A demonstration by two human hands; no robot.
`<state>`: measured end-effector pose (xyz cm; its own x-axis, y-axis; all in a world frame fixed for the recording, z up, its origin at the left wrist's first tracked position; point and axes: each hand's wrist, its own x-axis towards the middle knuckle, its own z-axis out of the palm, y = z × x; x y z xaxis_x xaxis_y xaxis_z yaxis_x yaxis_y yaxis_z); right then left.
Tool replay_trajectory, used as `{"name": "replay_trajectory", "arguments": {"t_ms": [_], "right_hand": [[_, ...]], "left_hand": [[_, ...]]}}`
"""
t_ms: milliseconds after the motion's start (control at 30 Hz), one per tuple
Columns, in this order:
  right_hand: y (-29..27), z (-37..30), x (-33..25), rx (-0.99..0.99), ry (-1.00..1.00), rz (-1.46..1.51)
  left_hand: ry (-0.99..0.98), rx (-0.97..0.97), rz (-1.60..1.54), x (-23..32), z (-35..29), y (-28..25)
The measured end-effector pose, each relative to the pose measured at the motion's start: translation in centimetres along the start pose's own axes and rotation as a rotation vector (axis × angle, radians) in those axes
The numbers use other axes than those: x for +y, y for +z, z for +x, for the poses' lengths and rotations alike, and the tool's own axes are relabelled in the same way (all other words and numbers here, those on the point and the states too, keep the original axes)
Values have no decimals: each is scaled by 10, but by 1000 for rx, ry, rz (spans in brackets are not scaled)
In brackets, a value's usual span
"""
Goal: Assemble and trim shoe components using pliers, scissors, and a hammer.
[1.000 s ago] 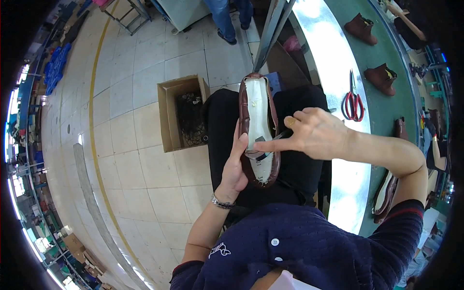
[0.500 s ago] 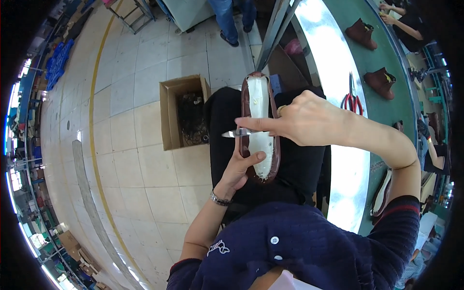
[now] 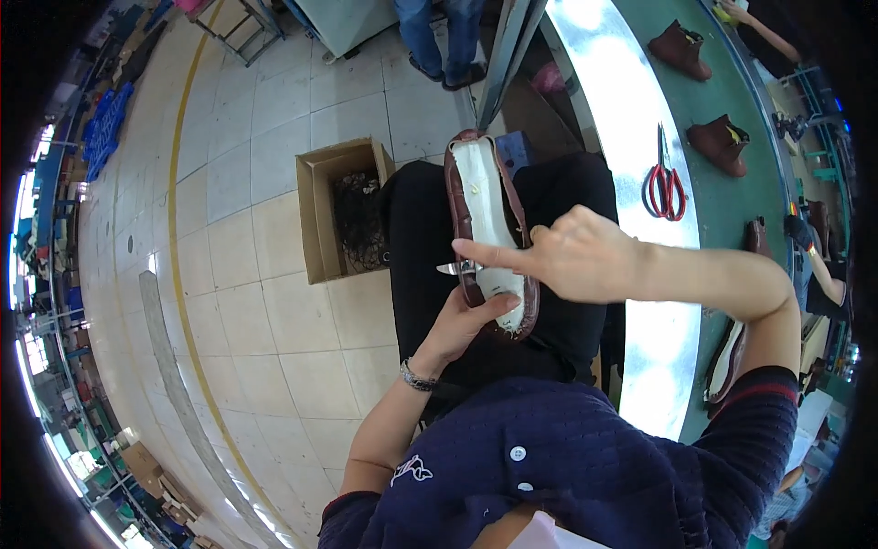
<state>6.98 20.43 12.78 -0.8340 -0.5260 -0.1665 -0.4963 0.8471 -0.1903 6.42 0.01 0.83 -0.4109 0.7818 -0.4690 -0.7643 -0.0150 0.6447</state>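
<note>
A brown leather shoe (image 3: 480, 188) lies sole up over my lap, its pale underside showing between the turned-in leather edges. My left hand (image 3: 457, 322) is closed round the near end from the left, with the thumb pressed on the pale bottom. Across the shoe's left edge, just above those fingers, sticks out the bright tip of a knife (image 3: 450, 268). My right hand (image 3: 585, 256) grips that knife from the right, index finger stretched along the blade and the other fingers curled. The knife's handle is hidden in the palm.
Red-handled scissors (image 3: 665, 190) lie on the shiny metal ledge (image 3: 658, 357) at my right. Beyond it, a green belt (image 3: 654, 78) carries several brown shoes. A cardboard box (image 3: 315, 220) holding dark scraps stands on the floor at left. Another person's legs (image 3: 439, 41) show ahead.
The knife and my right hand have moved slightly nearer to me along the shoe. The shoe has turned a little, its far end going left. The other person's feet have shifted.
</note>
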Motion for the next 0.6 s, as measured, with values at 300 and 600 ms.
{"name": "replay_trajectory", "arguments": {"t_ms": [300, 600], "right_hand": [[-1, -18, -17, -98, -11, 112], [14, -40, -21, -35, 64, 55]], "left_hand": [[78, -59, 105, -3, -4, -4], [-38, -42, 354, -11, 3, 4]]}}
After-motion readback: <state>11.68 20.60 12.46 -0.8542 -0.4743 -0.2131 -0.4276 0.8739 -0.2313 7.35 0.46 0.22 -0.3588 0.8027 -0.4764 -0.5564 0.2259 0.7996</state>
